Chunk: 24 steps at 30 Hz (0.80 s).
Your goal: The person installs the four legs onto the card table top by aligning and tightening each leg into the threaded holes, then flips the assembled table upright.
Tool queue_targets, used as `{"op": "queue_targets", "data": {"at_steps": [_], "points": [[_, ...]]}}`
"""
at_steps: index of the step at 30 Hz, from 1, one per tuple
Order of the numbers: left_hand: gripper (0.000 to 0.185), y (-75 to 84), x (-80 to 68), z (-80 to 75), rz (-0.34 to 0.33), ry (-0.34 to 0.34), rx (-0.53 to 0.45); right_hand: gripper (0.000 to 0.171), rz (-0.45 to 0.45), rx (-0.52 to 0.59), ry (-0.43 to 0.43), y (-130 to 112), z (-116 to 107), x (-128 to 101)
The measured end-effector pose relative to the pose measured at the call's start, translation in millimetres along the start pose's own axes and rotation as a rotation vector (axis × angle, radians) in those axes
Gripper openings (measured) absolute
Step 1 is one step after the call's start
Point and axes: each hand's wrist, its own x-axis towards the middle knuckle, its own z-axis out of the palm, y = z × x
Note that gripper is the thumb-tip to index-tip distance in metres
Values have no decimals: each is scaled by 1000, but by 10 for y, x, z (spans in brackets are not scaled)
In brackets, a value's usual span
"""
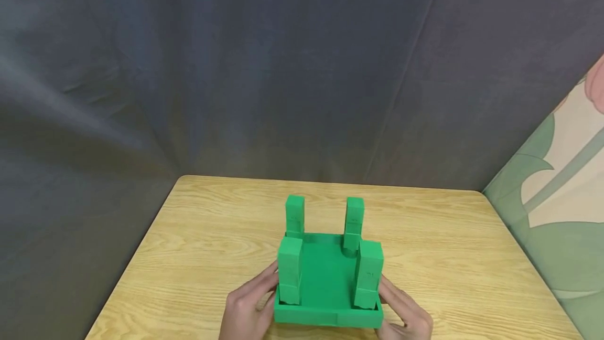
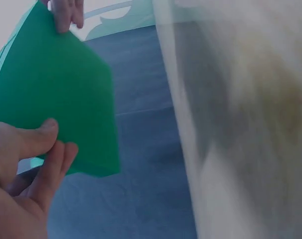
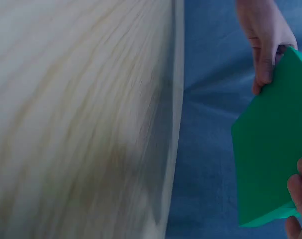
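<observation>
A green, shallow, square tray-like piece [image 1: 327, 277] with a raised rim is held level above the table, close to its near side. Upright green block posts [image 1: 369, 272] rise from its corners. My left hand [image 1: 247, 306] grips its left side, and my right hand [image 1: 406, 311] grips the right side. In the left wrist view, the thumb and fingers of the left hand [image 2: 29, 169] pinch the edge of the flat green underside [image 2: 66, 89]. From the right wrist, fingers of the right hand [image 3: 299, 191] show at the edge of the same green piece [image 3: 270, 144].
The light wooden table [image 1: 203, 235] has rounded far corners. Dark grey-blue cloth [image 1: 292, 77] hangs behind it and along the left. A fabric with a leaf and flower pattern [image 1: 557, 224] borders the right side.
</observation>
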Motion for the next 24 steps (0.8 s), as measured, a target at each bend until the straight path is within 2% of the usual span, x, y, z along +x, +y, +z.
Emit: {"op": "queue_targets", "data": {"at_steps": [2, 4, 6, 8, 11, 15, 17, 19, 21, 24], "points": [[48, 24, 54, -29, -2, -28, -1, 39, -8, -39, 11, -1, -6, 18], [47, 50, 105, -62, -34, -80, 0, 44, 7, -81, 21, -5, -6, 39], [46, 74, 156, -88, -67, -135, 4, 46, 56, -148, 19, -19, -10, 63], [48, 90, 198, -106, -89, -178, 18, 42, 112, -173, 8, -20, -12, 82], [52, 95, 246, -113, -110, -232, 32, 44, 155, -190, -17, 4, -24, 100], [47, 88, 273, -119, -114, -260, 58, 48, 95, -189, -7, 73, -40, 129], [41, 81, 283, -124, -104, -270, 59, 50, 97, -204, -4, 73, -49, 153], [39, 73, 290, -133, -92, -277, 41, 62, 122, -217, -10, 45, -56, 175], [39, 66, 294, -139, -92, -288, 22, 85, 166, -207, -22, -1, -66, 192], [45, 57, 306, -137, -71, -291, 19, 100, 168, -140, -13, -17, -73, 205]]}}
